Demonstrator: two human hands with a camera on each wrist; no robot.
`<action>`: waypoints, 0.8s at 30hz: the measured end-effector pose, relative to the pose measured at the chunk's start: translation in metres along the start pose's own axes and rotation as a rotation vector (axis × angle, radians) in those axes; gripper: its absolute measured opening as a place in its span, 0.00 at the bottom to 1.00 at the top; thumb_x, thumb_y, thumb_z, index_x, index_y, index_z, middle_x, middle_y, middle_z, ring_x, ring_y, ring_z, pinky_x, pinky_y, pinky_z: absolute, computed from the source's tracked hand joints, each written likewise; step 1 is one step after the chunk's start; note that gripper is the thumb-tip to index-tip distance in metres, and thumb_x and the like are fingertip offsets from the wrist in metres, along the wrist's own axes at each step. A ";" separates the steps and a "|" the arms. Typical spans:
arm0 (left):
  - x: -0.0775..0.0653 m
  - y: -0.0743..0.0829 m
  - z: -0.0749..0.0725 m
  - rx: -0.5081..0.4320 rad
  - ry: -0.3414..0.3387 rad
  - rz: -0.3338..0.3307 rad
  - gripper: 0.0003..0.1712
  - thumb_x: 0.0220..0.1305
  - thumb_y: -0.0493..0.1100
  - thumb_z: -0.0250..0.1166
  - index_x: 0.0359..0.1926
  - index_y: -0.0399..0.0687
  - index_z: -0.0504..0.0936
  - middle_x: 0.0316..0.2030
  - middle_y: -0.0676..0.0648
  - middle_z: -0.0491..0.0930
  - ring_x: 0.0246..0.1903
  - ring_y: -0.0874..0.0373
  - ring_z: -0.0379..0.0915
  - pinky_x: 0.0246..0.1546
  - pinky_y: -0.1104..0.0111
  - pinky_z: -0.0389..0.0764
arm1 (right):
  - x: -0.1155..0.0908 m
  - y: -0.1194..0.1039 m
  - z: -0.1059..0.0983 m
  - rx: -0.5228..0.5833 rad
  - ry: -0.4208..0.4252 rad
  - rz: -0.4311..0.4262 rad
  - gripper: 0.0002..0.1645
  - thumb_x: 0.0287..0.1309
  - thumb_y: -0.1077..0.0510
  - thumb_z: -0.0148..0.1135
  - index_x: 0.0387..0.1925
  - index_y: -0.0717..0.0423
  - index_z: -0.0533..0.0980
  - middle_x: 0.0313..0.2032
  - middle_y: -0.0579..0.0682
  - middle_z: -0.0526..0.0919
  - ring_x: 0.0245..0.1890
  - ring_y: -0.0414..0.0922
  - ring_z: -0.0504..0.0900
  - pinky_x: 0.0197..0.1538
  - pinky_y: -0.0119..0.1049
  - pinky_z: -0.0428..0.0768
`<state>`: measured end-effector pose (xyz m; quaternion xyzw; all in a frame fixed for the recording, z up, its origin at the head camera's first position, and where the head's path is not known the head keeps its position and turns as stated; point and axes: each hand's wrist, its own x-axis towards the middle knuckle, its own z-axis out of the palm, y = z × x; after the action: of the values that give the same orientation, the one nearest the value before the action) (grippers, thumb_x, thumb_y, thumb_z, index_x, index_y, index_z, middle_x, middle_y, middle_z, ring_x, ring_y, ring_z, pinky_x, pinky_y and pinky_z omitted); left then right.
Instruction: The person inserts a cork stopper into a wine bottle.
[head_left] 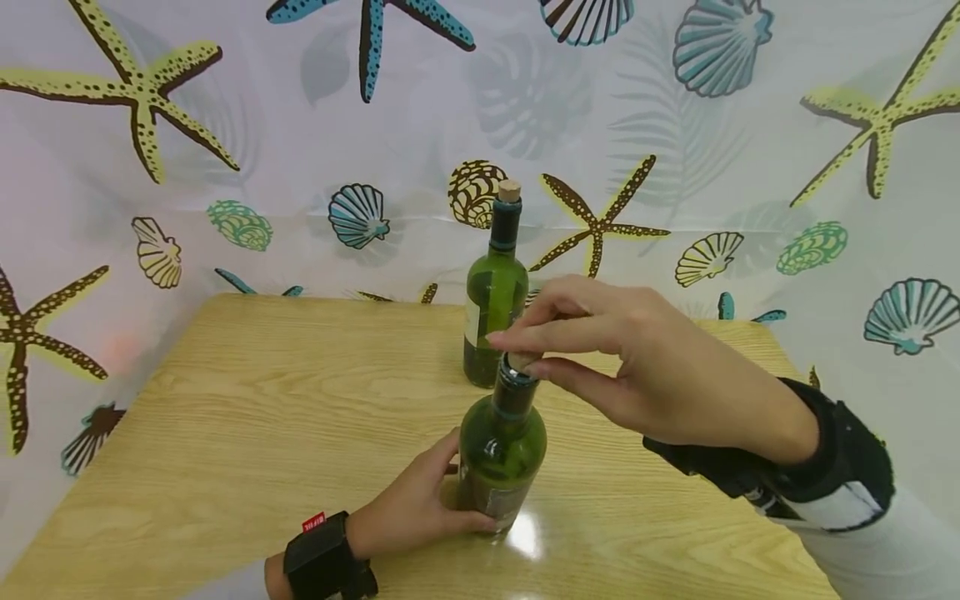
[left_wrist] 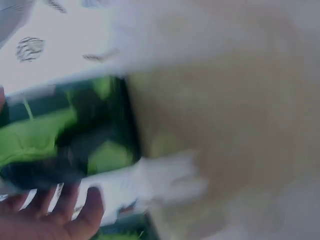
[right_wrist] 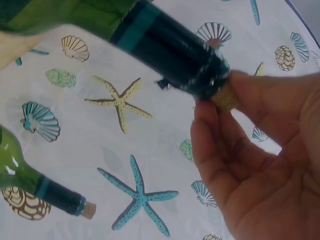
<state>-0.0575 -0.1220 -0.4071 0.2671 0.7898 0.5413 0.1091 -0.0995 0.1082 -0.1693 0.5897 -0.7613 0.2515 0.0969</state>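
A green glass wine bottle (head_left: 491,446) stands at the near middle of the wooden table. My left hand (head_left: 412,504) grips its lower body from the left, the thumb lying across the front. The same bottle's body (left_wrist: 40,135) fills the left of the blurred left wrist view. Above, my right hand (head_left: 645,358) pinches a cork (right_wrist: 226,98) between thumb and fingertips. In the right wrist view that cork sits in the mouth of the bottle, where the dark neck wrap (right_wrist: 167,47) is ragged at the rim; its lower end is hidden inside the neck.
A second green bottle (head_left: 495,287) stands just behind the first, a cork (head_left: 509,191) sticking out of its top. Pale wooden tabletop (head_left: 300,375) extends to both sides. A white sheet printed with starfish and shells (head_left: 420,142) hangs behind the table.
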 end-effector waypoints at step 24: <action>0.011 -0.001 -0.017 -0.137 -0.153 0.043 0.52 0.55 0.45 0.75 0.73 0.66 0.53 0.67 0.56 0.65 0.66 0.55 0.62 0.62 0.55 0.69 | 0.011 0.004 -0.008 0.063 -0.114 0.022 0.07 0.65 0.58 0.62 0.44 0.51 0.79 0.33 0.34 0.76 0.26 0.28 0.69 0.26 0.23 0.71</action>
<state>-0.0747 -0.1301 -0.3996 0.3163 0.7344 0.5742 0.1757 -0.1070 0.1034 -0.1589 0.5973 -0.7639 0.2423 0.0322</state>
